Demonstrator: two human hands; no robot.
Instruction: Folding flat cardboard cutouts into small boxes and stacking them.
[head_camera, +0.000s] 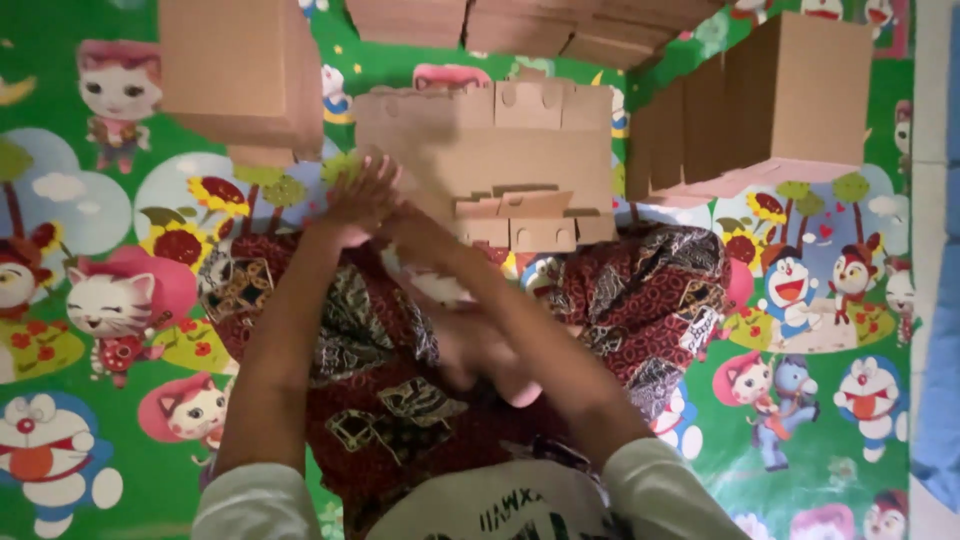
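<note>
A flat, partly folded brown cardboard box blank (500, 150) lies on the mat in front of my lap. My left hand (362, 195) rests at its left edge with the fingers spread, touching the cardboard. My right arm crosses over my lap towards the same corner. My right hand (405, 228) is blurred and partly tucked under the left hand, so its grip cannot be made out. Both hands meet at the blank's lower left corner.
Assembled cardboard boxes stand around: one at the upper left (240, 70), a row at the upper right (770, 100), flat stacks at the top (530, 25). A green cartoon-printed mat (100, 300) covers the floor. My patterned red skirt (620, 300) spreads across the middle.
</note>
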